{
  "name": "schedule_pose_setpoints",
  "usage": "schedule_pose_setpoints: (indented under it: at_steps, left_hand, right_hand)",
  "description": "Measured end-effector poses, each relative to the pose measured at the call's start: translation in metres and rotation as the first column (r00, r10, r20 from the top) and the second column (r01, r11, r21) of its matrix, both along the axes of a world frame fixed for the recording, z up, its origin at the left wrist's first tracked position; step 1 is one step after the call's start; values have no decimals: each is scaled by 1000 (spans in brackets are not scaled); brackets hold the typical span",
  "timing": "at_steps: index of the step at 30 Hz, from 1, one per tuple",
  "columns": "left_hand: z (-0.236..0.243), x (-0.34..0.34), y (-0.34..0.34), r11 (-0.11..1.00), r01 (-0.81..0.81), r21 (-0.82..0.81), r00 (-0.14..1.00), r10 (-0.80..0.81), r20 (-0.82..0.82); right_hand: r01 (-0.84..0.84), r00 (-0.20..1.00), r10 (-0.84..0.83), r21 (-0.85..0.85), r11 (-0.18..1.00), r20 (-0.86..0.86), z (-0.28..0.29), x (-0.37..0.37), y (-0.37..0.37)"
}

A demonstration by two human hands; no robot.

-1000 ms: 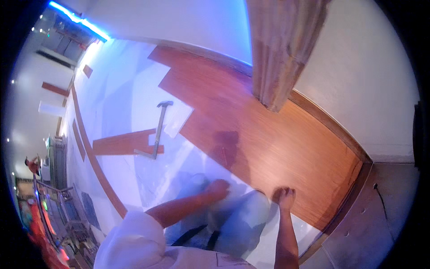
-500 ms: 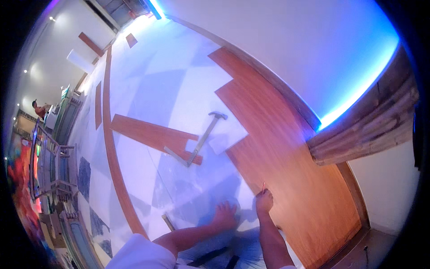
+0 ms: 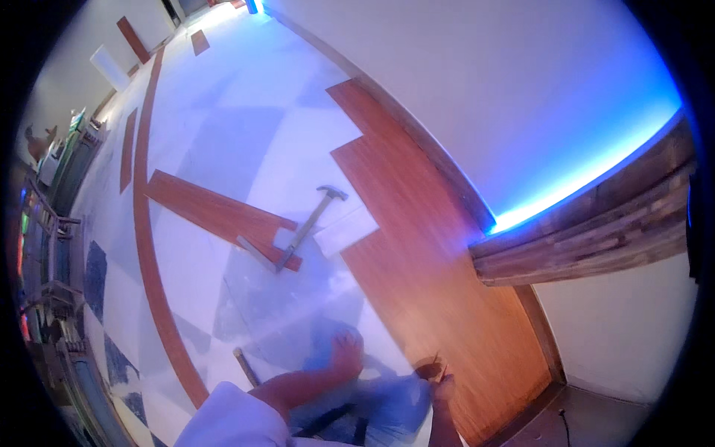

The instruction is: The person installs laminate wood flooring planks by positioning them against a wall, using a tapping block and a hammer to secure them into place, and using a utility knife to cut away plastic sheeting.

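My right hand (image 3: 445, 389) is closed around a thin, pencil-like stick (image 3: 445, 370), low over the near part of the laid reddish-brown floor planks (image 3: 447, 298). A dark shape just beside it looks like its shadow. My left hand (image 3: 348, 354) is by my knee, over the pale floor, its blurred fingers apart and nothing visible in them. Ahead of it, a claw hammer (image 3: 307, 229) lies slantwise across the notched end of a loose plank (image 3: 216, 212). A narrow metal strip (image 3: 255, 253) meets the hammer's handle end.
A white rectangular piece (image 3: 347, 232) lies against the stepped plank edge. A long thin strip (image 3: 149, 261) runs along the left, with another plank (image 3: 128, 153) beside it. A short rod (image 3: 244, 365) lies near my left forearm. A wooden ledge (image 3: 581, 231) juts from the right wall.
My right hand has drawn back toward me along the planks with the stick. My left hand stays near my knee, and the whole view has shifted a little.
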State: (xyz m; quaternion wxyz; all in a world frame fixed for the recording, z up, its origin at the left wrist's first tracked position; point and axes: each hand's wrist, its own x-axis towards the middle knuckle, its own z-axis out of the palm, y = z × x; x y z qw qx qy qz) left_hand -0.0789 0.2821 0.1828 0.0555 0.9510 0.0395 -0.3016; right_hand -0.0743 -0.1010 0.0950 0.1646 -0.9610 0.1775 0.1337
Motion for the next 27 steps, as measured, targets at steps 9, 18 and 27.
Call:
schedule_pose_setpoints:
  at_steps: [9, 18, 27]
  left_hand:
    - [-86, -75, 12, 823, -22, 568, 861, -273, 429]
    - [-15, -72, 3, 998, 49, -30, 976, -41, 213]
    - [32, -151, -35, 941, 267, 207, 882, -325, 342]
  right_hand:
    - [261, 963, -265, 87, 961, 37, -5, -181, -58]
    - [694, 719, -556, 400, 598, -417, -3, -333, -85]
    - [513, 850, -303, 548, 660, -430, 37, -310, -72]
